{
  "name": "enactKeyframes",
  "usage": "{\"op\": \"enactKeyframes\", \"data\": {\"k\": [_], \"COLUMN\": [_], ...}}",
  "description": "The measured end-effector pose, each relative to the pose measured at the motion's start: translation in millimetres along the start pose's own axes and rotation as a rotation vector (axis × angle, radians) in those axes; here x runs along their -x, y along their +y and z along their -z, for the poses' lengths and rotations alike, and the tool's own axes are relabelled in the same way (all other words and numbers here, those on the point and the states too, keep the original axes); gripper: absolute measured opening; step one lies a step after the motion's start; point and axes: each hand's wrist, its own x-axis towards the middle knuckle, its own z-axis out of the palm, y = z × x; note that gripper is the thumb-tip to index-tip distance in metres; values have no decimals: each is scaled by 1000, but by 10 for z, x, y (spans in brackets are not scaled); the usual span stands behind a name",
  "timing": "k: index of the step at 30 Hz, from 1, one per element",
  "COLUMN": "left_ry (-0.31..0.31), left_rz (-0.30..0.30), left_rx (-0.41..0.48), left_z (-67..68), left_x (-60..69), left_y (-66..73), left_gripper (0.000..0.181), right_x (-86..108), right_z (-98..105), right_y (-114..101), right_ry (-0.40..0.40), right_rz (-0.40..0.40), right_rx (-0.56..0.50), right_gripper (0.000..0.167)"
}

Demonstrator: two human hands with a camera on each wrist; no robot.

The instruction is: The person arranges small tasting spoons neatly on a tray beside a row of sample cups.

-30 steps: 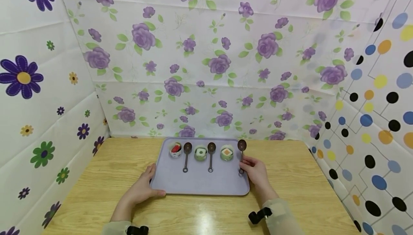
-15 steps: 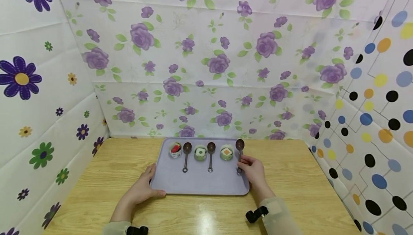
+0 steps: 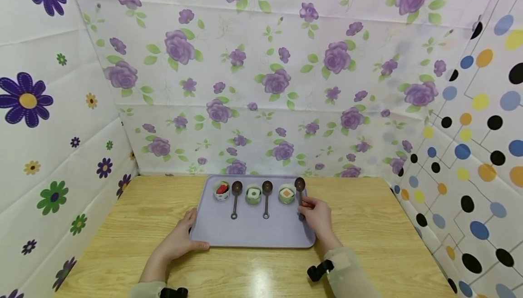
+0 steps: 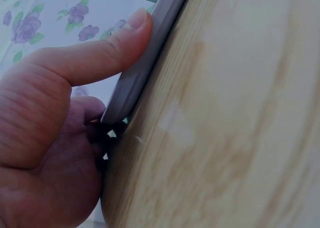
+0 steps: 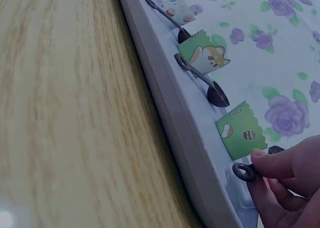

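A lavender tray lies on the wooden table. My left hand holds its near left corner, thumb along the front rim and fingers at the left side. At the tray's right end, my right hand pinches the handle of a dark brown spoon, bowl pointing away. The handle's ring end shows in the right wrist view. Just left of it stands a green paper cup with a white-and-orange top. Two more spoons lie further left, a middle one and a left one.
Between those two spoons sits another green cup with a white square top. A white patterned cup with red contents stands at the far left of the row. Patterned cloth walls enclose the wooden table at the back and sides.
My right hand has moved a little to the left with the spoon, bringing it closer to the right-hand cup. My left hand and the tray have stayed in place.
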Motion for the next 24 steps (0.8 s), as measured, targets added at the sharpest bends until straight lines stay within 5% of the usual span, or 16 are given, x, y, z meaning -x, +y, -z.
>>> {"op": "enactKeyframes", "data": {"k": [14, 24], "left_ry": [0, -7], "left_rz": [8, 16], "left_rx": [17, 17], "left_z": [-3, 1], "left_x": [-20, 6], "left_y": [-16, 23], "left_gripper": [139, 138], "right_x": [-38, -14], "right_z": [-66, -101], "right_y": [-29, -58], "right_ry": [24, -1], "right_rz": [39, 124], "right_rx": [114, 314], "right_gripper": [28, 26]}}
